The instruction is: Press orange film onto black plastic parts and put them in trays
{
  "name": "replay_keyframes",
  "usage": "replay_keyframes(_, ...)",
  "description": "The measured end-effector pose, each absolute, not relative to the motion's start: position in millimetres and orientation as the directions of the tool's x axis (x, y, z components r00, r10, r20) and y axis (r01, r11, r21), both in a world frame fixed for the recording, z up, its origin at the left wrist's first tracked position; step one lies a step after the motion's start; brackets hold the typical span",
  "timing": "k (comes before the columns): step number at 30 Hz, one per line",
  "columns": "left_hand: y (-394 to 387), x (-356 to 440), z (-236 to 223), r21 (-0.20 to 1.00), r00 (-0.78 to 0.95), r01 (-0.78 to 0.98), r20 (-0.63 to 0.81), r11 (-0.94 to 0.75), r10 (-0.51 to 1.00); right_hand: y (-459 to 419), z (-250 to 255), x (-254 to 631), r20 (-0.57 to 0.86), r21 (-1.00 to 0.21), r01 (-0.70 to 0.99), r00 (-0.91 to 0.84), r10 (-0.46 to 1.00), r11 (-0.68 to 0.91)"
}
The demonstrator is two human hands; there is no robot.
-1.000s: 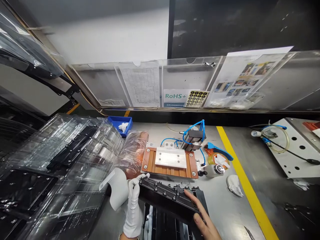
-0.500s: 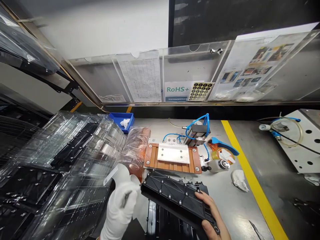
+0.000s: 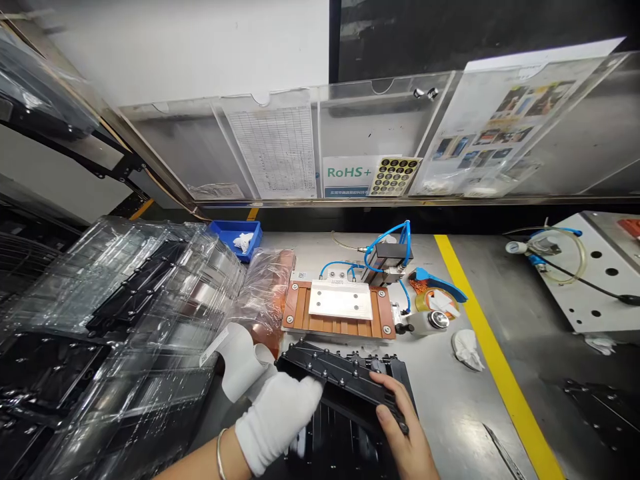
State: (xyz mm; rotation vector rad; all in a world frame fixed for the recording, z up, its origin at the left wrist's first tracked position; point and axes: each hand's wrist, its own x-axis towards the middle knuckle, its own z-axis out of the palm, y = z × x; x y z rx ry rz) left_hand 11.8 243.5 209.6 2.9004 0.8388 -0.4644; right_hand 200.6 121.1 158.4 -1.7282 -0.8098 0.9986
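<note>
A black ribbed metal plate (image 3: 345, 380) with several rows of bolts lies tilted in front of me, above a darker finned black part (image 3: 340, 447). My right hand (image 3: 400, 433), bare, grips the plate's right edge. My left hand (image 3: 277, 420), in a white glove, presses against the plate's near left end; its fingers are blurred. A curled white sheet with a barcode label (image 3: 240, 360) stands just left of that glove. Beyond the plate sits a copper-coloured fixture with a white top plate (image 3: 340, 300).
Stacked clear plastic trays holding black parts (image 3: 135, 313) fill the left side. A blue bin (image 3: 235, 240) stands behind them. Blue air hoses (image 3: 385, 253) run behind the fixture. To the right lie a tape roll (image 3: 433, 300), a white wipe (image 3: 467, 350) and a yellow stripe (image 3: 495, 353).
My gloved left hand has moved right from beside the white sheet onto the plate's left end. The plate has tilted a little, and my right hand still holds it.
</note>
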Motion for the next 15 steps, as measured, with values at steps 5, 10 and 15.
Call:
replay_keyframes(5, 230, 38, 217, 0.014, 0.876, 0.414, -0.28, -0.91, 0.393, 119, 140, 200, -0.243, -0.945, 0.114, 0.383, 0.891, -0.307)
replay_keyframes(10, 214, 58, 217, 0.022, 0.936, 0.325, -0.153, -0.946, 0.318, 115, 125, 198, -0.213, -0.951, 0.15, 0.316, 0.925, -0.27)
replay_keyframes(15, 220, 53, 217, 0.101, 0.918, 0.383, -0.151, -0.918, 0.366, 116, 128, 199, -0.228, -0.945, 0.161, 0.3, 0.926, -0.285)
